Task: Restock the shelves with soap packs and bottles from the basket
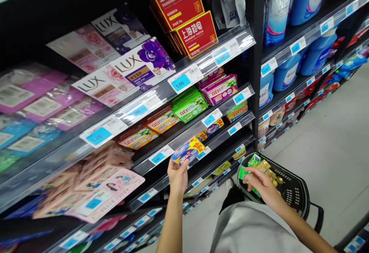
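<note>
The fingers of the left hand (178, 177) are clenched on the lower edge of a blue-and-yellow soap packet (188, 151), which is held up just in front of a shelf's price rail (161, 155). Gripping by the edge works well here: the printed face stays turned up toward the head camera, and the hand stays clear of the rail. The right hand (263, 185) is over a black plastic basket (296, 191), its fingers half curled above the contents; whether they are grasping anything or only resting there, I cannot tell. Beneath and beside them lie at least one green packet (243, 173), one yellow wrapped item (263, 165) and small round yellow things (276, 180), perhaps three, though blur makes that count shaky. Farther out, the shelves hold four Lux soap boxes (123, 66), two red Shanghai Yaozao boxes (196, 34) at the front of their stack, and at least four blue detergent bottles (288, 78). The person's grey-white shirt (253, 226) fills the bottom of the view, between the two arms.
</note>
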Action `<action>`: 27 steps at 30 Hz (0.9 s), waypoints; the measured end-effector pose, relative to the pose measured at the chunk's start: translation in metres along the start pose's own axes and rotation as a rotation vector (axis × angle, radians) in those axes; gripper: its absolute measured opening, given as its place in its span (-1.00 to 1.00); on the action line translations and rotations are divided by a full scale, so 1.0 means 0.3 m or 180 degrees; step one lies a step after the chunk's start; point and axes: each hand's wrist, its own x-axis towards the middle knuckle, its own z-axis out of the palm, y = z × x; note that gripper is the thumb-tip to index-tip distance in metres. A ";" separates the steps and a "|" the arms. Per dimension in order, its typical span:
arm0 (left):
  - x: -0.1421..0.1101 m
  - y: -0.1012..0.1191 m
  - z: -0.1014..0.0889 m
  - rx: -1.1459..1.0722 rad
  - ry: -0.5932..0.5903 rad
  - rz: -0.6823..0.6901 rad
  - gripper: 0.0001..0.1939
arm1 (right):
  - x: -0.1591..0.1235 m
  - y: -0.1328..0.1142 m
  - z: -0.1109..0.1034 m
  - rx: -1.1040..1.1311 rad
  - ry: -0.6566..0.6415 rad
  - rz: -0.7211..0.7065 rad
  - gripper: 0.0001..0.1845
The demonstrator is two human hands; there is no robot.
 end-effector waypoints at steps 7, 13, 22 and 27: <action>0.099 -0.017 -0.029 0.0029 -0.0088 0.0087 -0.32 | 0.015 0.057 0.051 0.0006 -0.0055 0.0252 -0.34; 0.139 -0.041 -0.048 -0.0007 -0.0084 -0.0003 -0.30 | 0.028 0.079 0.075 -0.0242 -0.0110 0.0210 -0.39; 0.236 -0.050 -0.088 -0.0029 0.0003 0.0000 -0.27 | 0.030 0.094 0.088 -0.0373 -0.0140 0.0372 -0.32; 0.297 -0.062 -0.052 0.0150 -0.0204 -0.0114 -0.24 | 0.052 0.083 0.100 -0.0374 -0.0173 0.0357 -0.34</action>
